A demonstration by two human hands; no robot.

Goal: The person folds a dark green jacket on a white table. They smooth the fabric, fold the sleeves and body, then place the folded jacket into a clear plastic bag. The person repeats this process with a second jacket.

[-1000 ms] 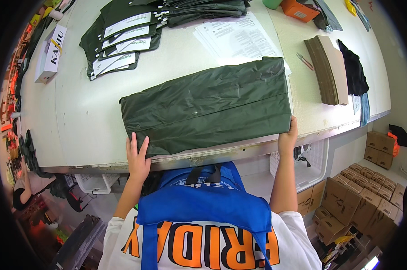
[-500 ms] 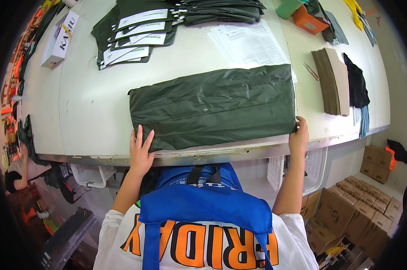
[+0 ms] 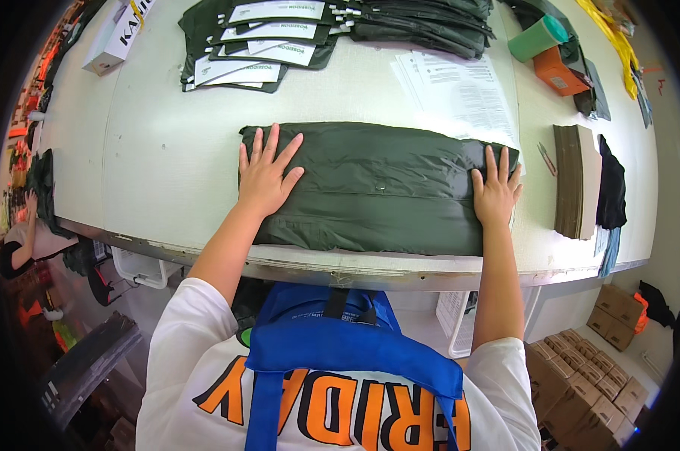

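Note:
A folded dark green garment (image 3: 381, 199) of smooth, slightly shiny fabric lies as a long rectangle along the near side of the table (image 3: 159, 165). A small snap-like dot shows near its middle. My left hand (image 3: 266, 179) rests flat on its left end, fingers apart and pointing away from me. On the right end lies my right hand (image 3: 495, 194), also flat with spread fingers. Neither hand grips the fabric. Beyond the garment are printed paper sheets (image 3: 460, 90), partly overlapping one another.
Dark packages with white labels (image 3: 272, 34) and a stack of dark folded items (image 3: 422, 26) stand at the back. To the right are a cardboard stack (image 3: 577, 180), a green cup (image 3: 537, 37), an orange box (image 3: 560, 73) and small scissors-like tool (image 3: 546, 159). A person (image 3: 24, 233) is at far left.
Both hands have moved from the garment's near left edge and right edge onto its top, now lying flat. The garment lies straighter, and the view has shifted slightly.

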